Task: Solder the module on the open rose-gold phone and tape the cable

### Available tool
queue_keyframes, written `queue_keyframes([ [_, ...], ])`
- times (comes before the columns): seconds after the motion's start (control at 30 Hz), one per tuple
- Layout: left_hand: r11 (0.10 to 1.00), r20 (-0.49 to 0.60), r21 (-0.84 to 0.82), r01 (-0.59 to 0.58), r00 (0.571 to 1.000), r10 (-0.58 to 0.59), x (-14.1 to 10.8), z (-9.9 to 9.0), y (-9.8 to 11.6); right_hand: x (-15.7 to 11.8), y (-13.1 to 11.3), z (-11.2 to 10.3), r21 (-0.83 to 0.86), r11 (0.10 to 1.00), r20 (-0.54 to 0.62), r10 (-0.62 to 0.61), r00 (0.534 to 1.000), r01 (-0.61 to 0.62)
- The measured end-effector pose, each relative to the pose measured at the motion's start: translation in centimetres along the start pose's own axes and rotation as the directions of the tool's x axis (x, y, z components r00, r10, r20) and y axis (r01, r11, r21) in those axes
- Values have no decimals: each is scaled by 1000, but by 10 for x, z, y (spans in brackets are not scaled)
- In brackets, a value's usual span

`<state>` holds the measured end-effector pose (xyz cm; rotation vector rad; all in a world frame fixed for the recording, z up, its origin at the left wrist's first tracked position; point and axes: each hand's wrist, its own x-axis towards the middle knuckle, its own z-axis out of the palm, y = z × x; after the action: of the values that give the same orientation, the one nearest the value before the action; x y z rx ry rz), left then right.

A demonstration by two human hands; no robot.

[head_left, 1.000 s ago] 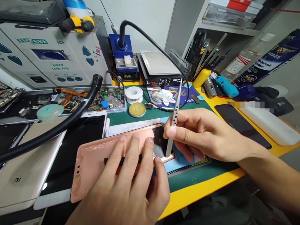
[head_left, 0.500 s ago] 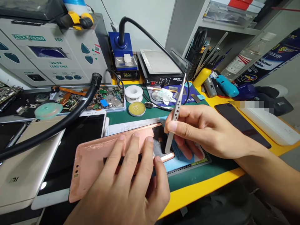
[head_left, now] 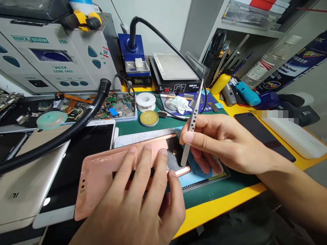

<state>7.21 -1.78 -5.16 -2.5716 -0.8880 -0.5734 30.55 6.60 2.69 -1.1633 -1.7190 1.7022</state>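
Note:
A pink phone back cover [head_left: 99,166] lies at a slant with its inner side up. My left hand [head_left: 143,190] rests across it, palm down, with fingers spread and pressing on its surface; the thumb touches the near edge. A black film [head_left: 173,158] covers part of the cover's right end. Pinched between thumb and fingers of my right hand [head_left: 214,139] are metal tweezers [head_left: 191,126] with a row of holes. Their pointed tips aim upward, and their broad blunt end touches the film beside the cover's right edge. My left palm hides the cover's near middle.
Left of the cover are several phones [head_left: 28,177] beneath a black hose [head_left: 84,119]. Behind stand a hot-air station [head_left: 56,58], a soldering iron stand [head_left: 131,47] and a heating plate [head_left: 176,68]. A dark phone [head_left: 263,136] lies right of my forearm. A flux tin [head_left: 149,118] sits behind the cover.
The blunt end of the tweezers has shifted very slightly right on the film. My left hand stays in place on the cover.

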Motion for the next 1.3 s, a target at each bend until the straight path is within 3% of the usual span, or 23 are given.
queue_keyframes([
  [0.27,986,-20,162,-40,999,44,-1,-4,-2,-1,0,3,8,999,-9,-44,999,44],
  [0.8,989,10,141,-46,999,45,-1,-4,-4,-1,-4,4,61,997,14,-52,999,51],
  [0.83,988,-32,149,-50,998,55,-1,-4,-5,-1,-4,4,59,997,24,-54,998,52],
  [1.3,987,-45,153,-53,997,61,-4,-3,-3,-1,-3,3,30,999,40,-38,998,37],
])
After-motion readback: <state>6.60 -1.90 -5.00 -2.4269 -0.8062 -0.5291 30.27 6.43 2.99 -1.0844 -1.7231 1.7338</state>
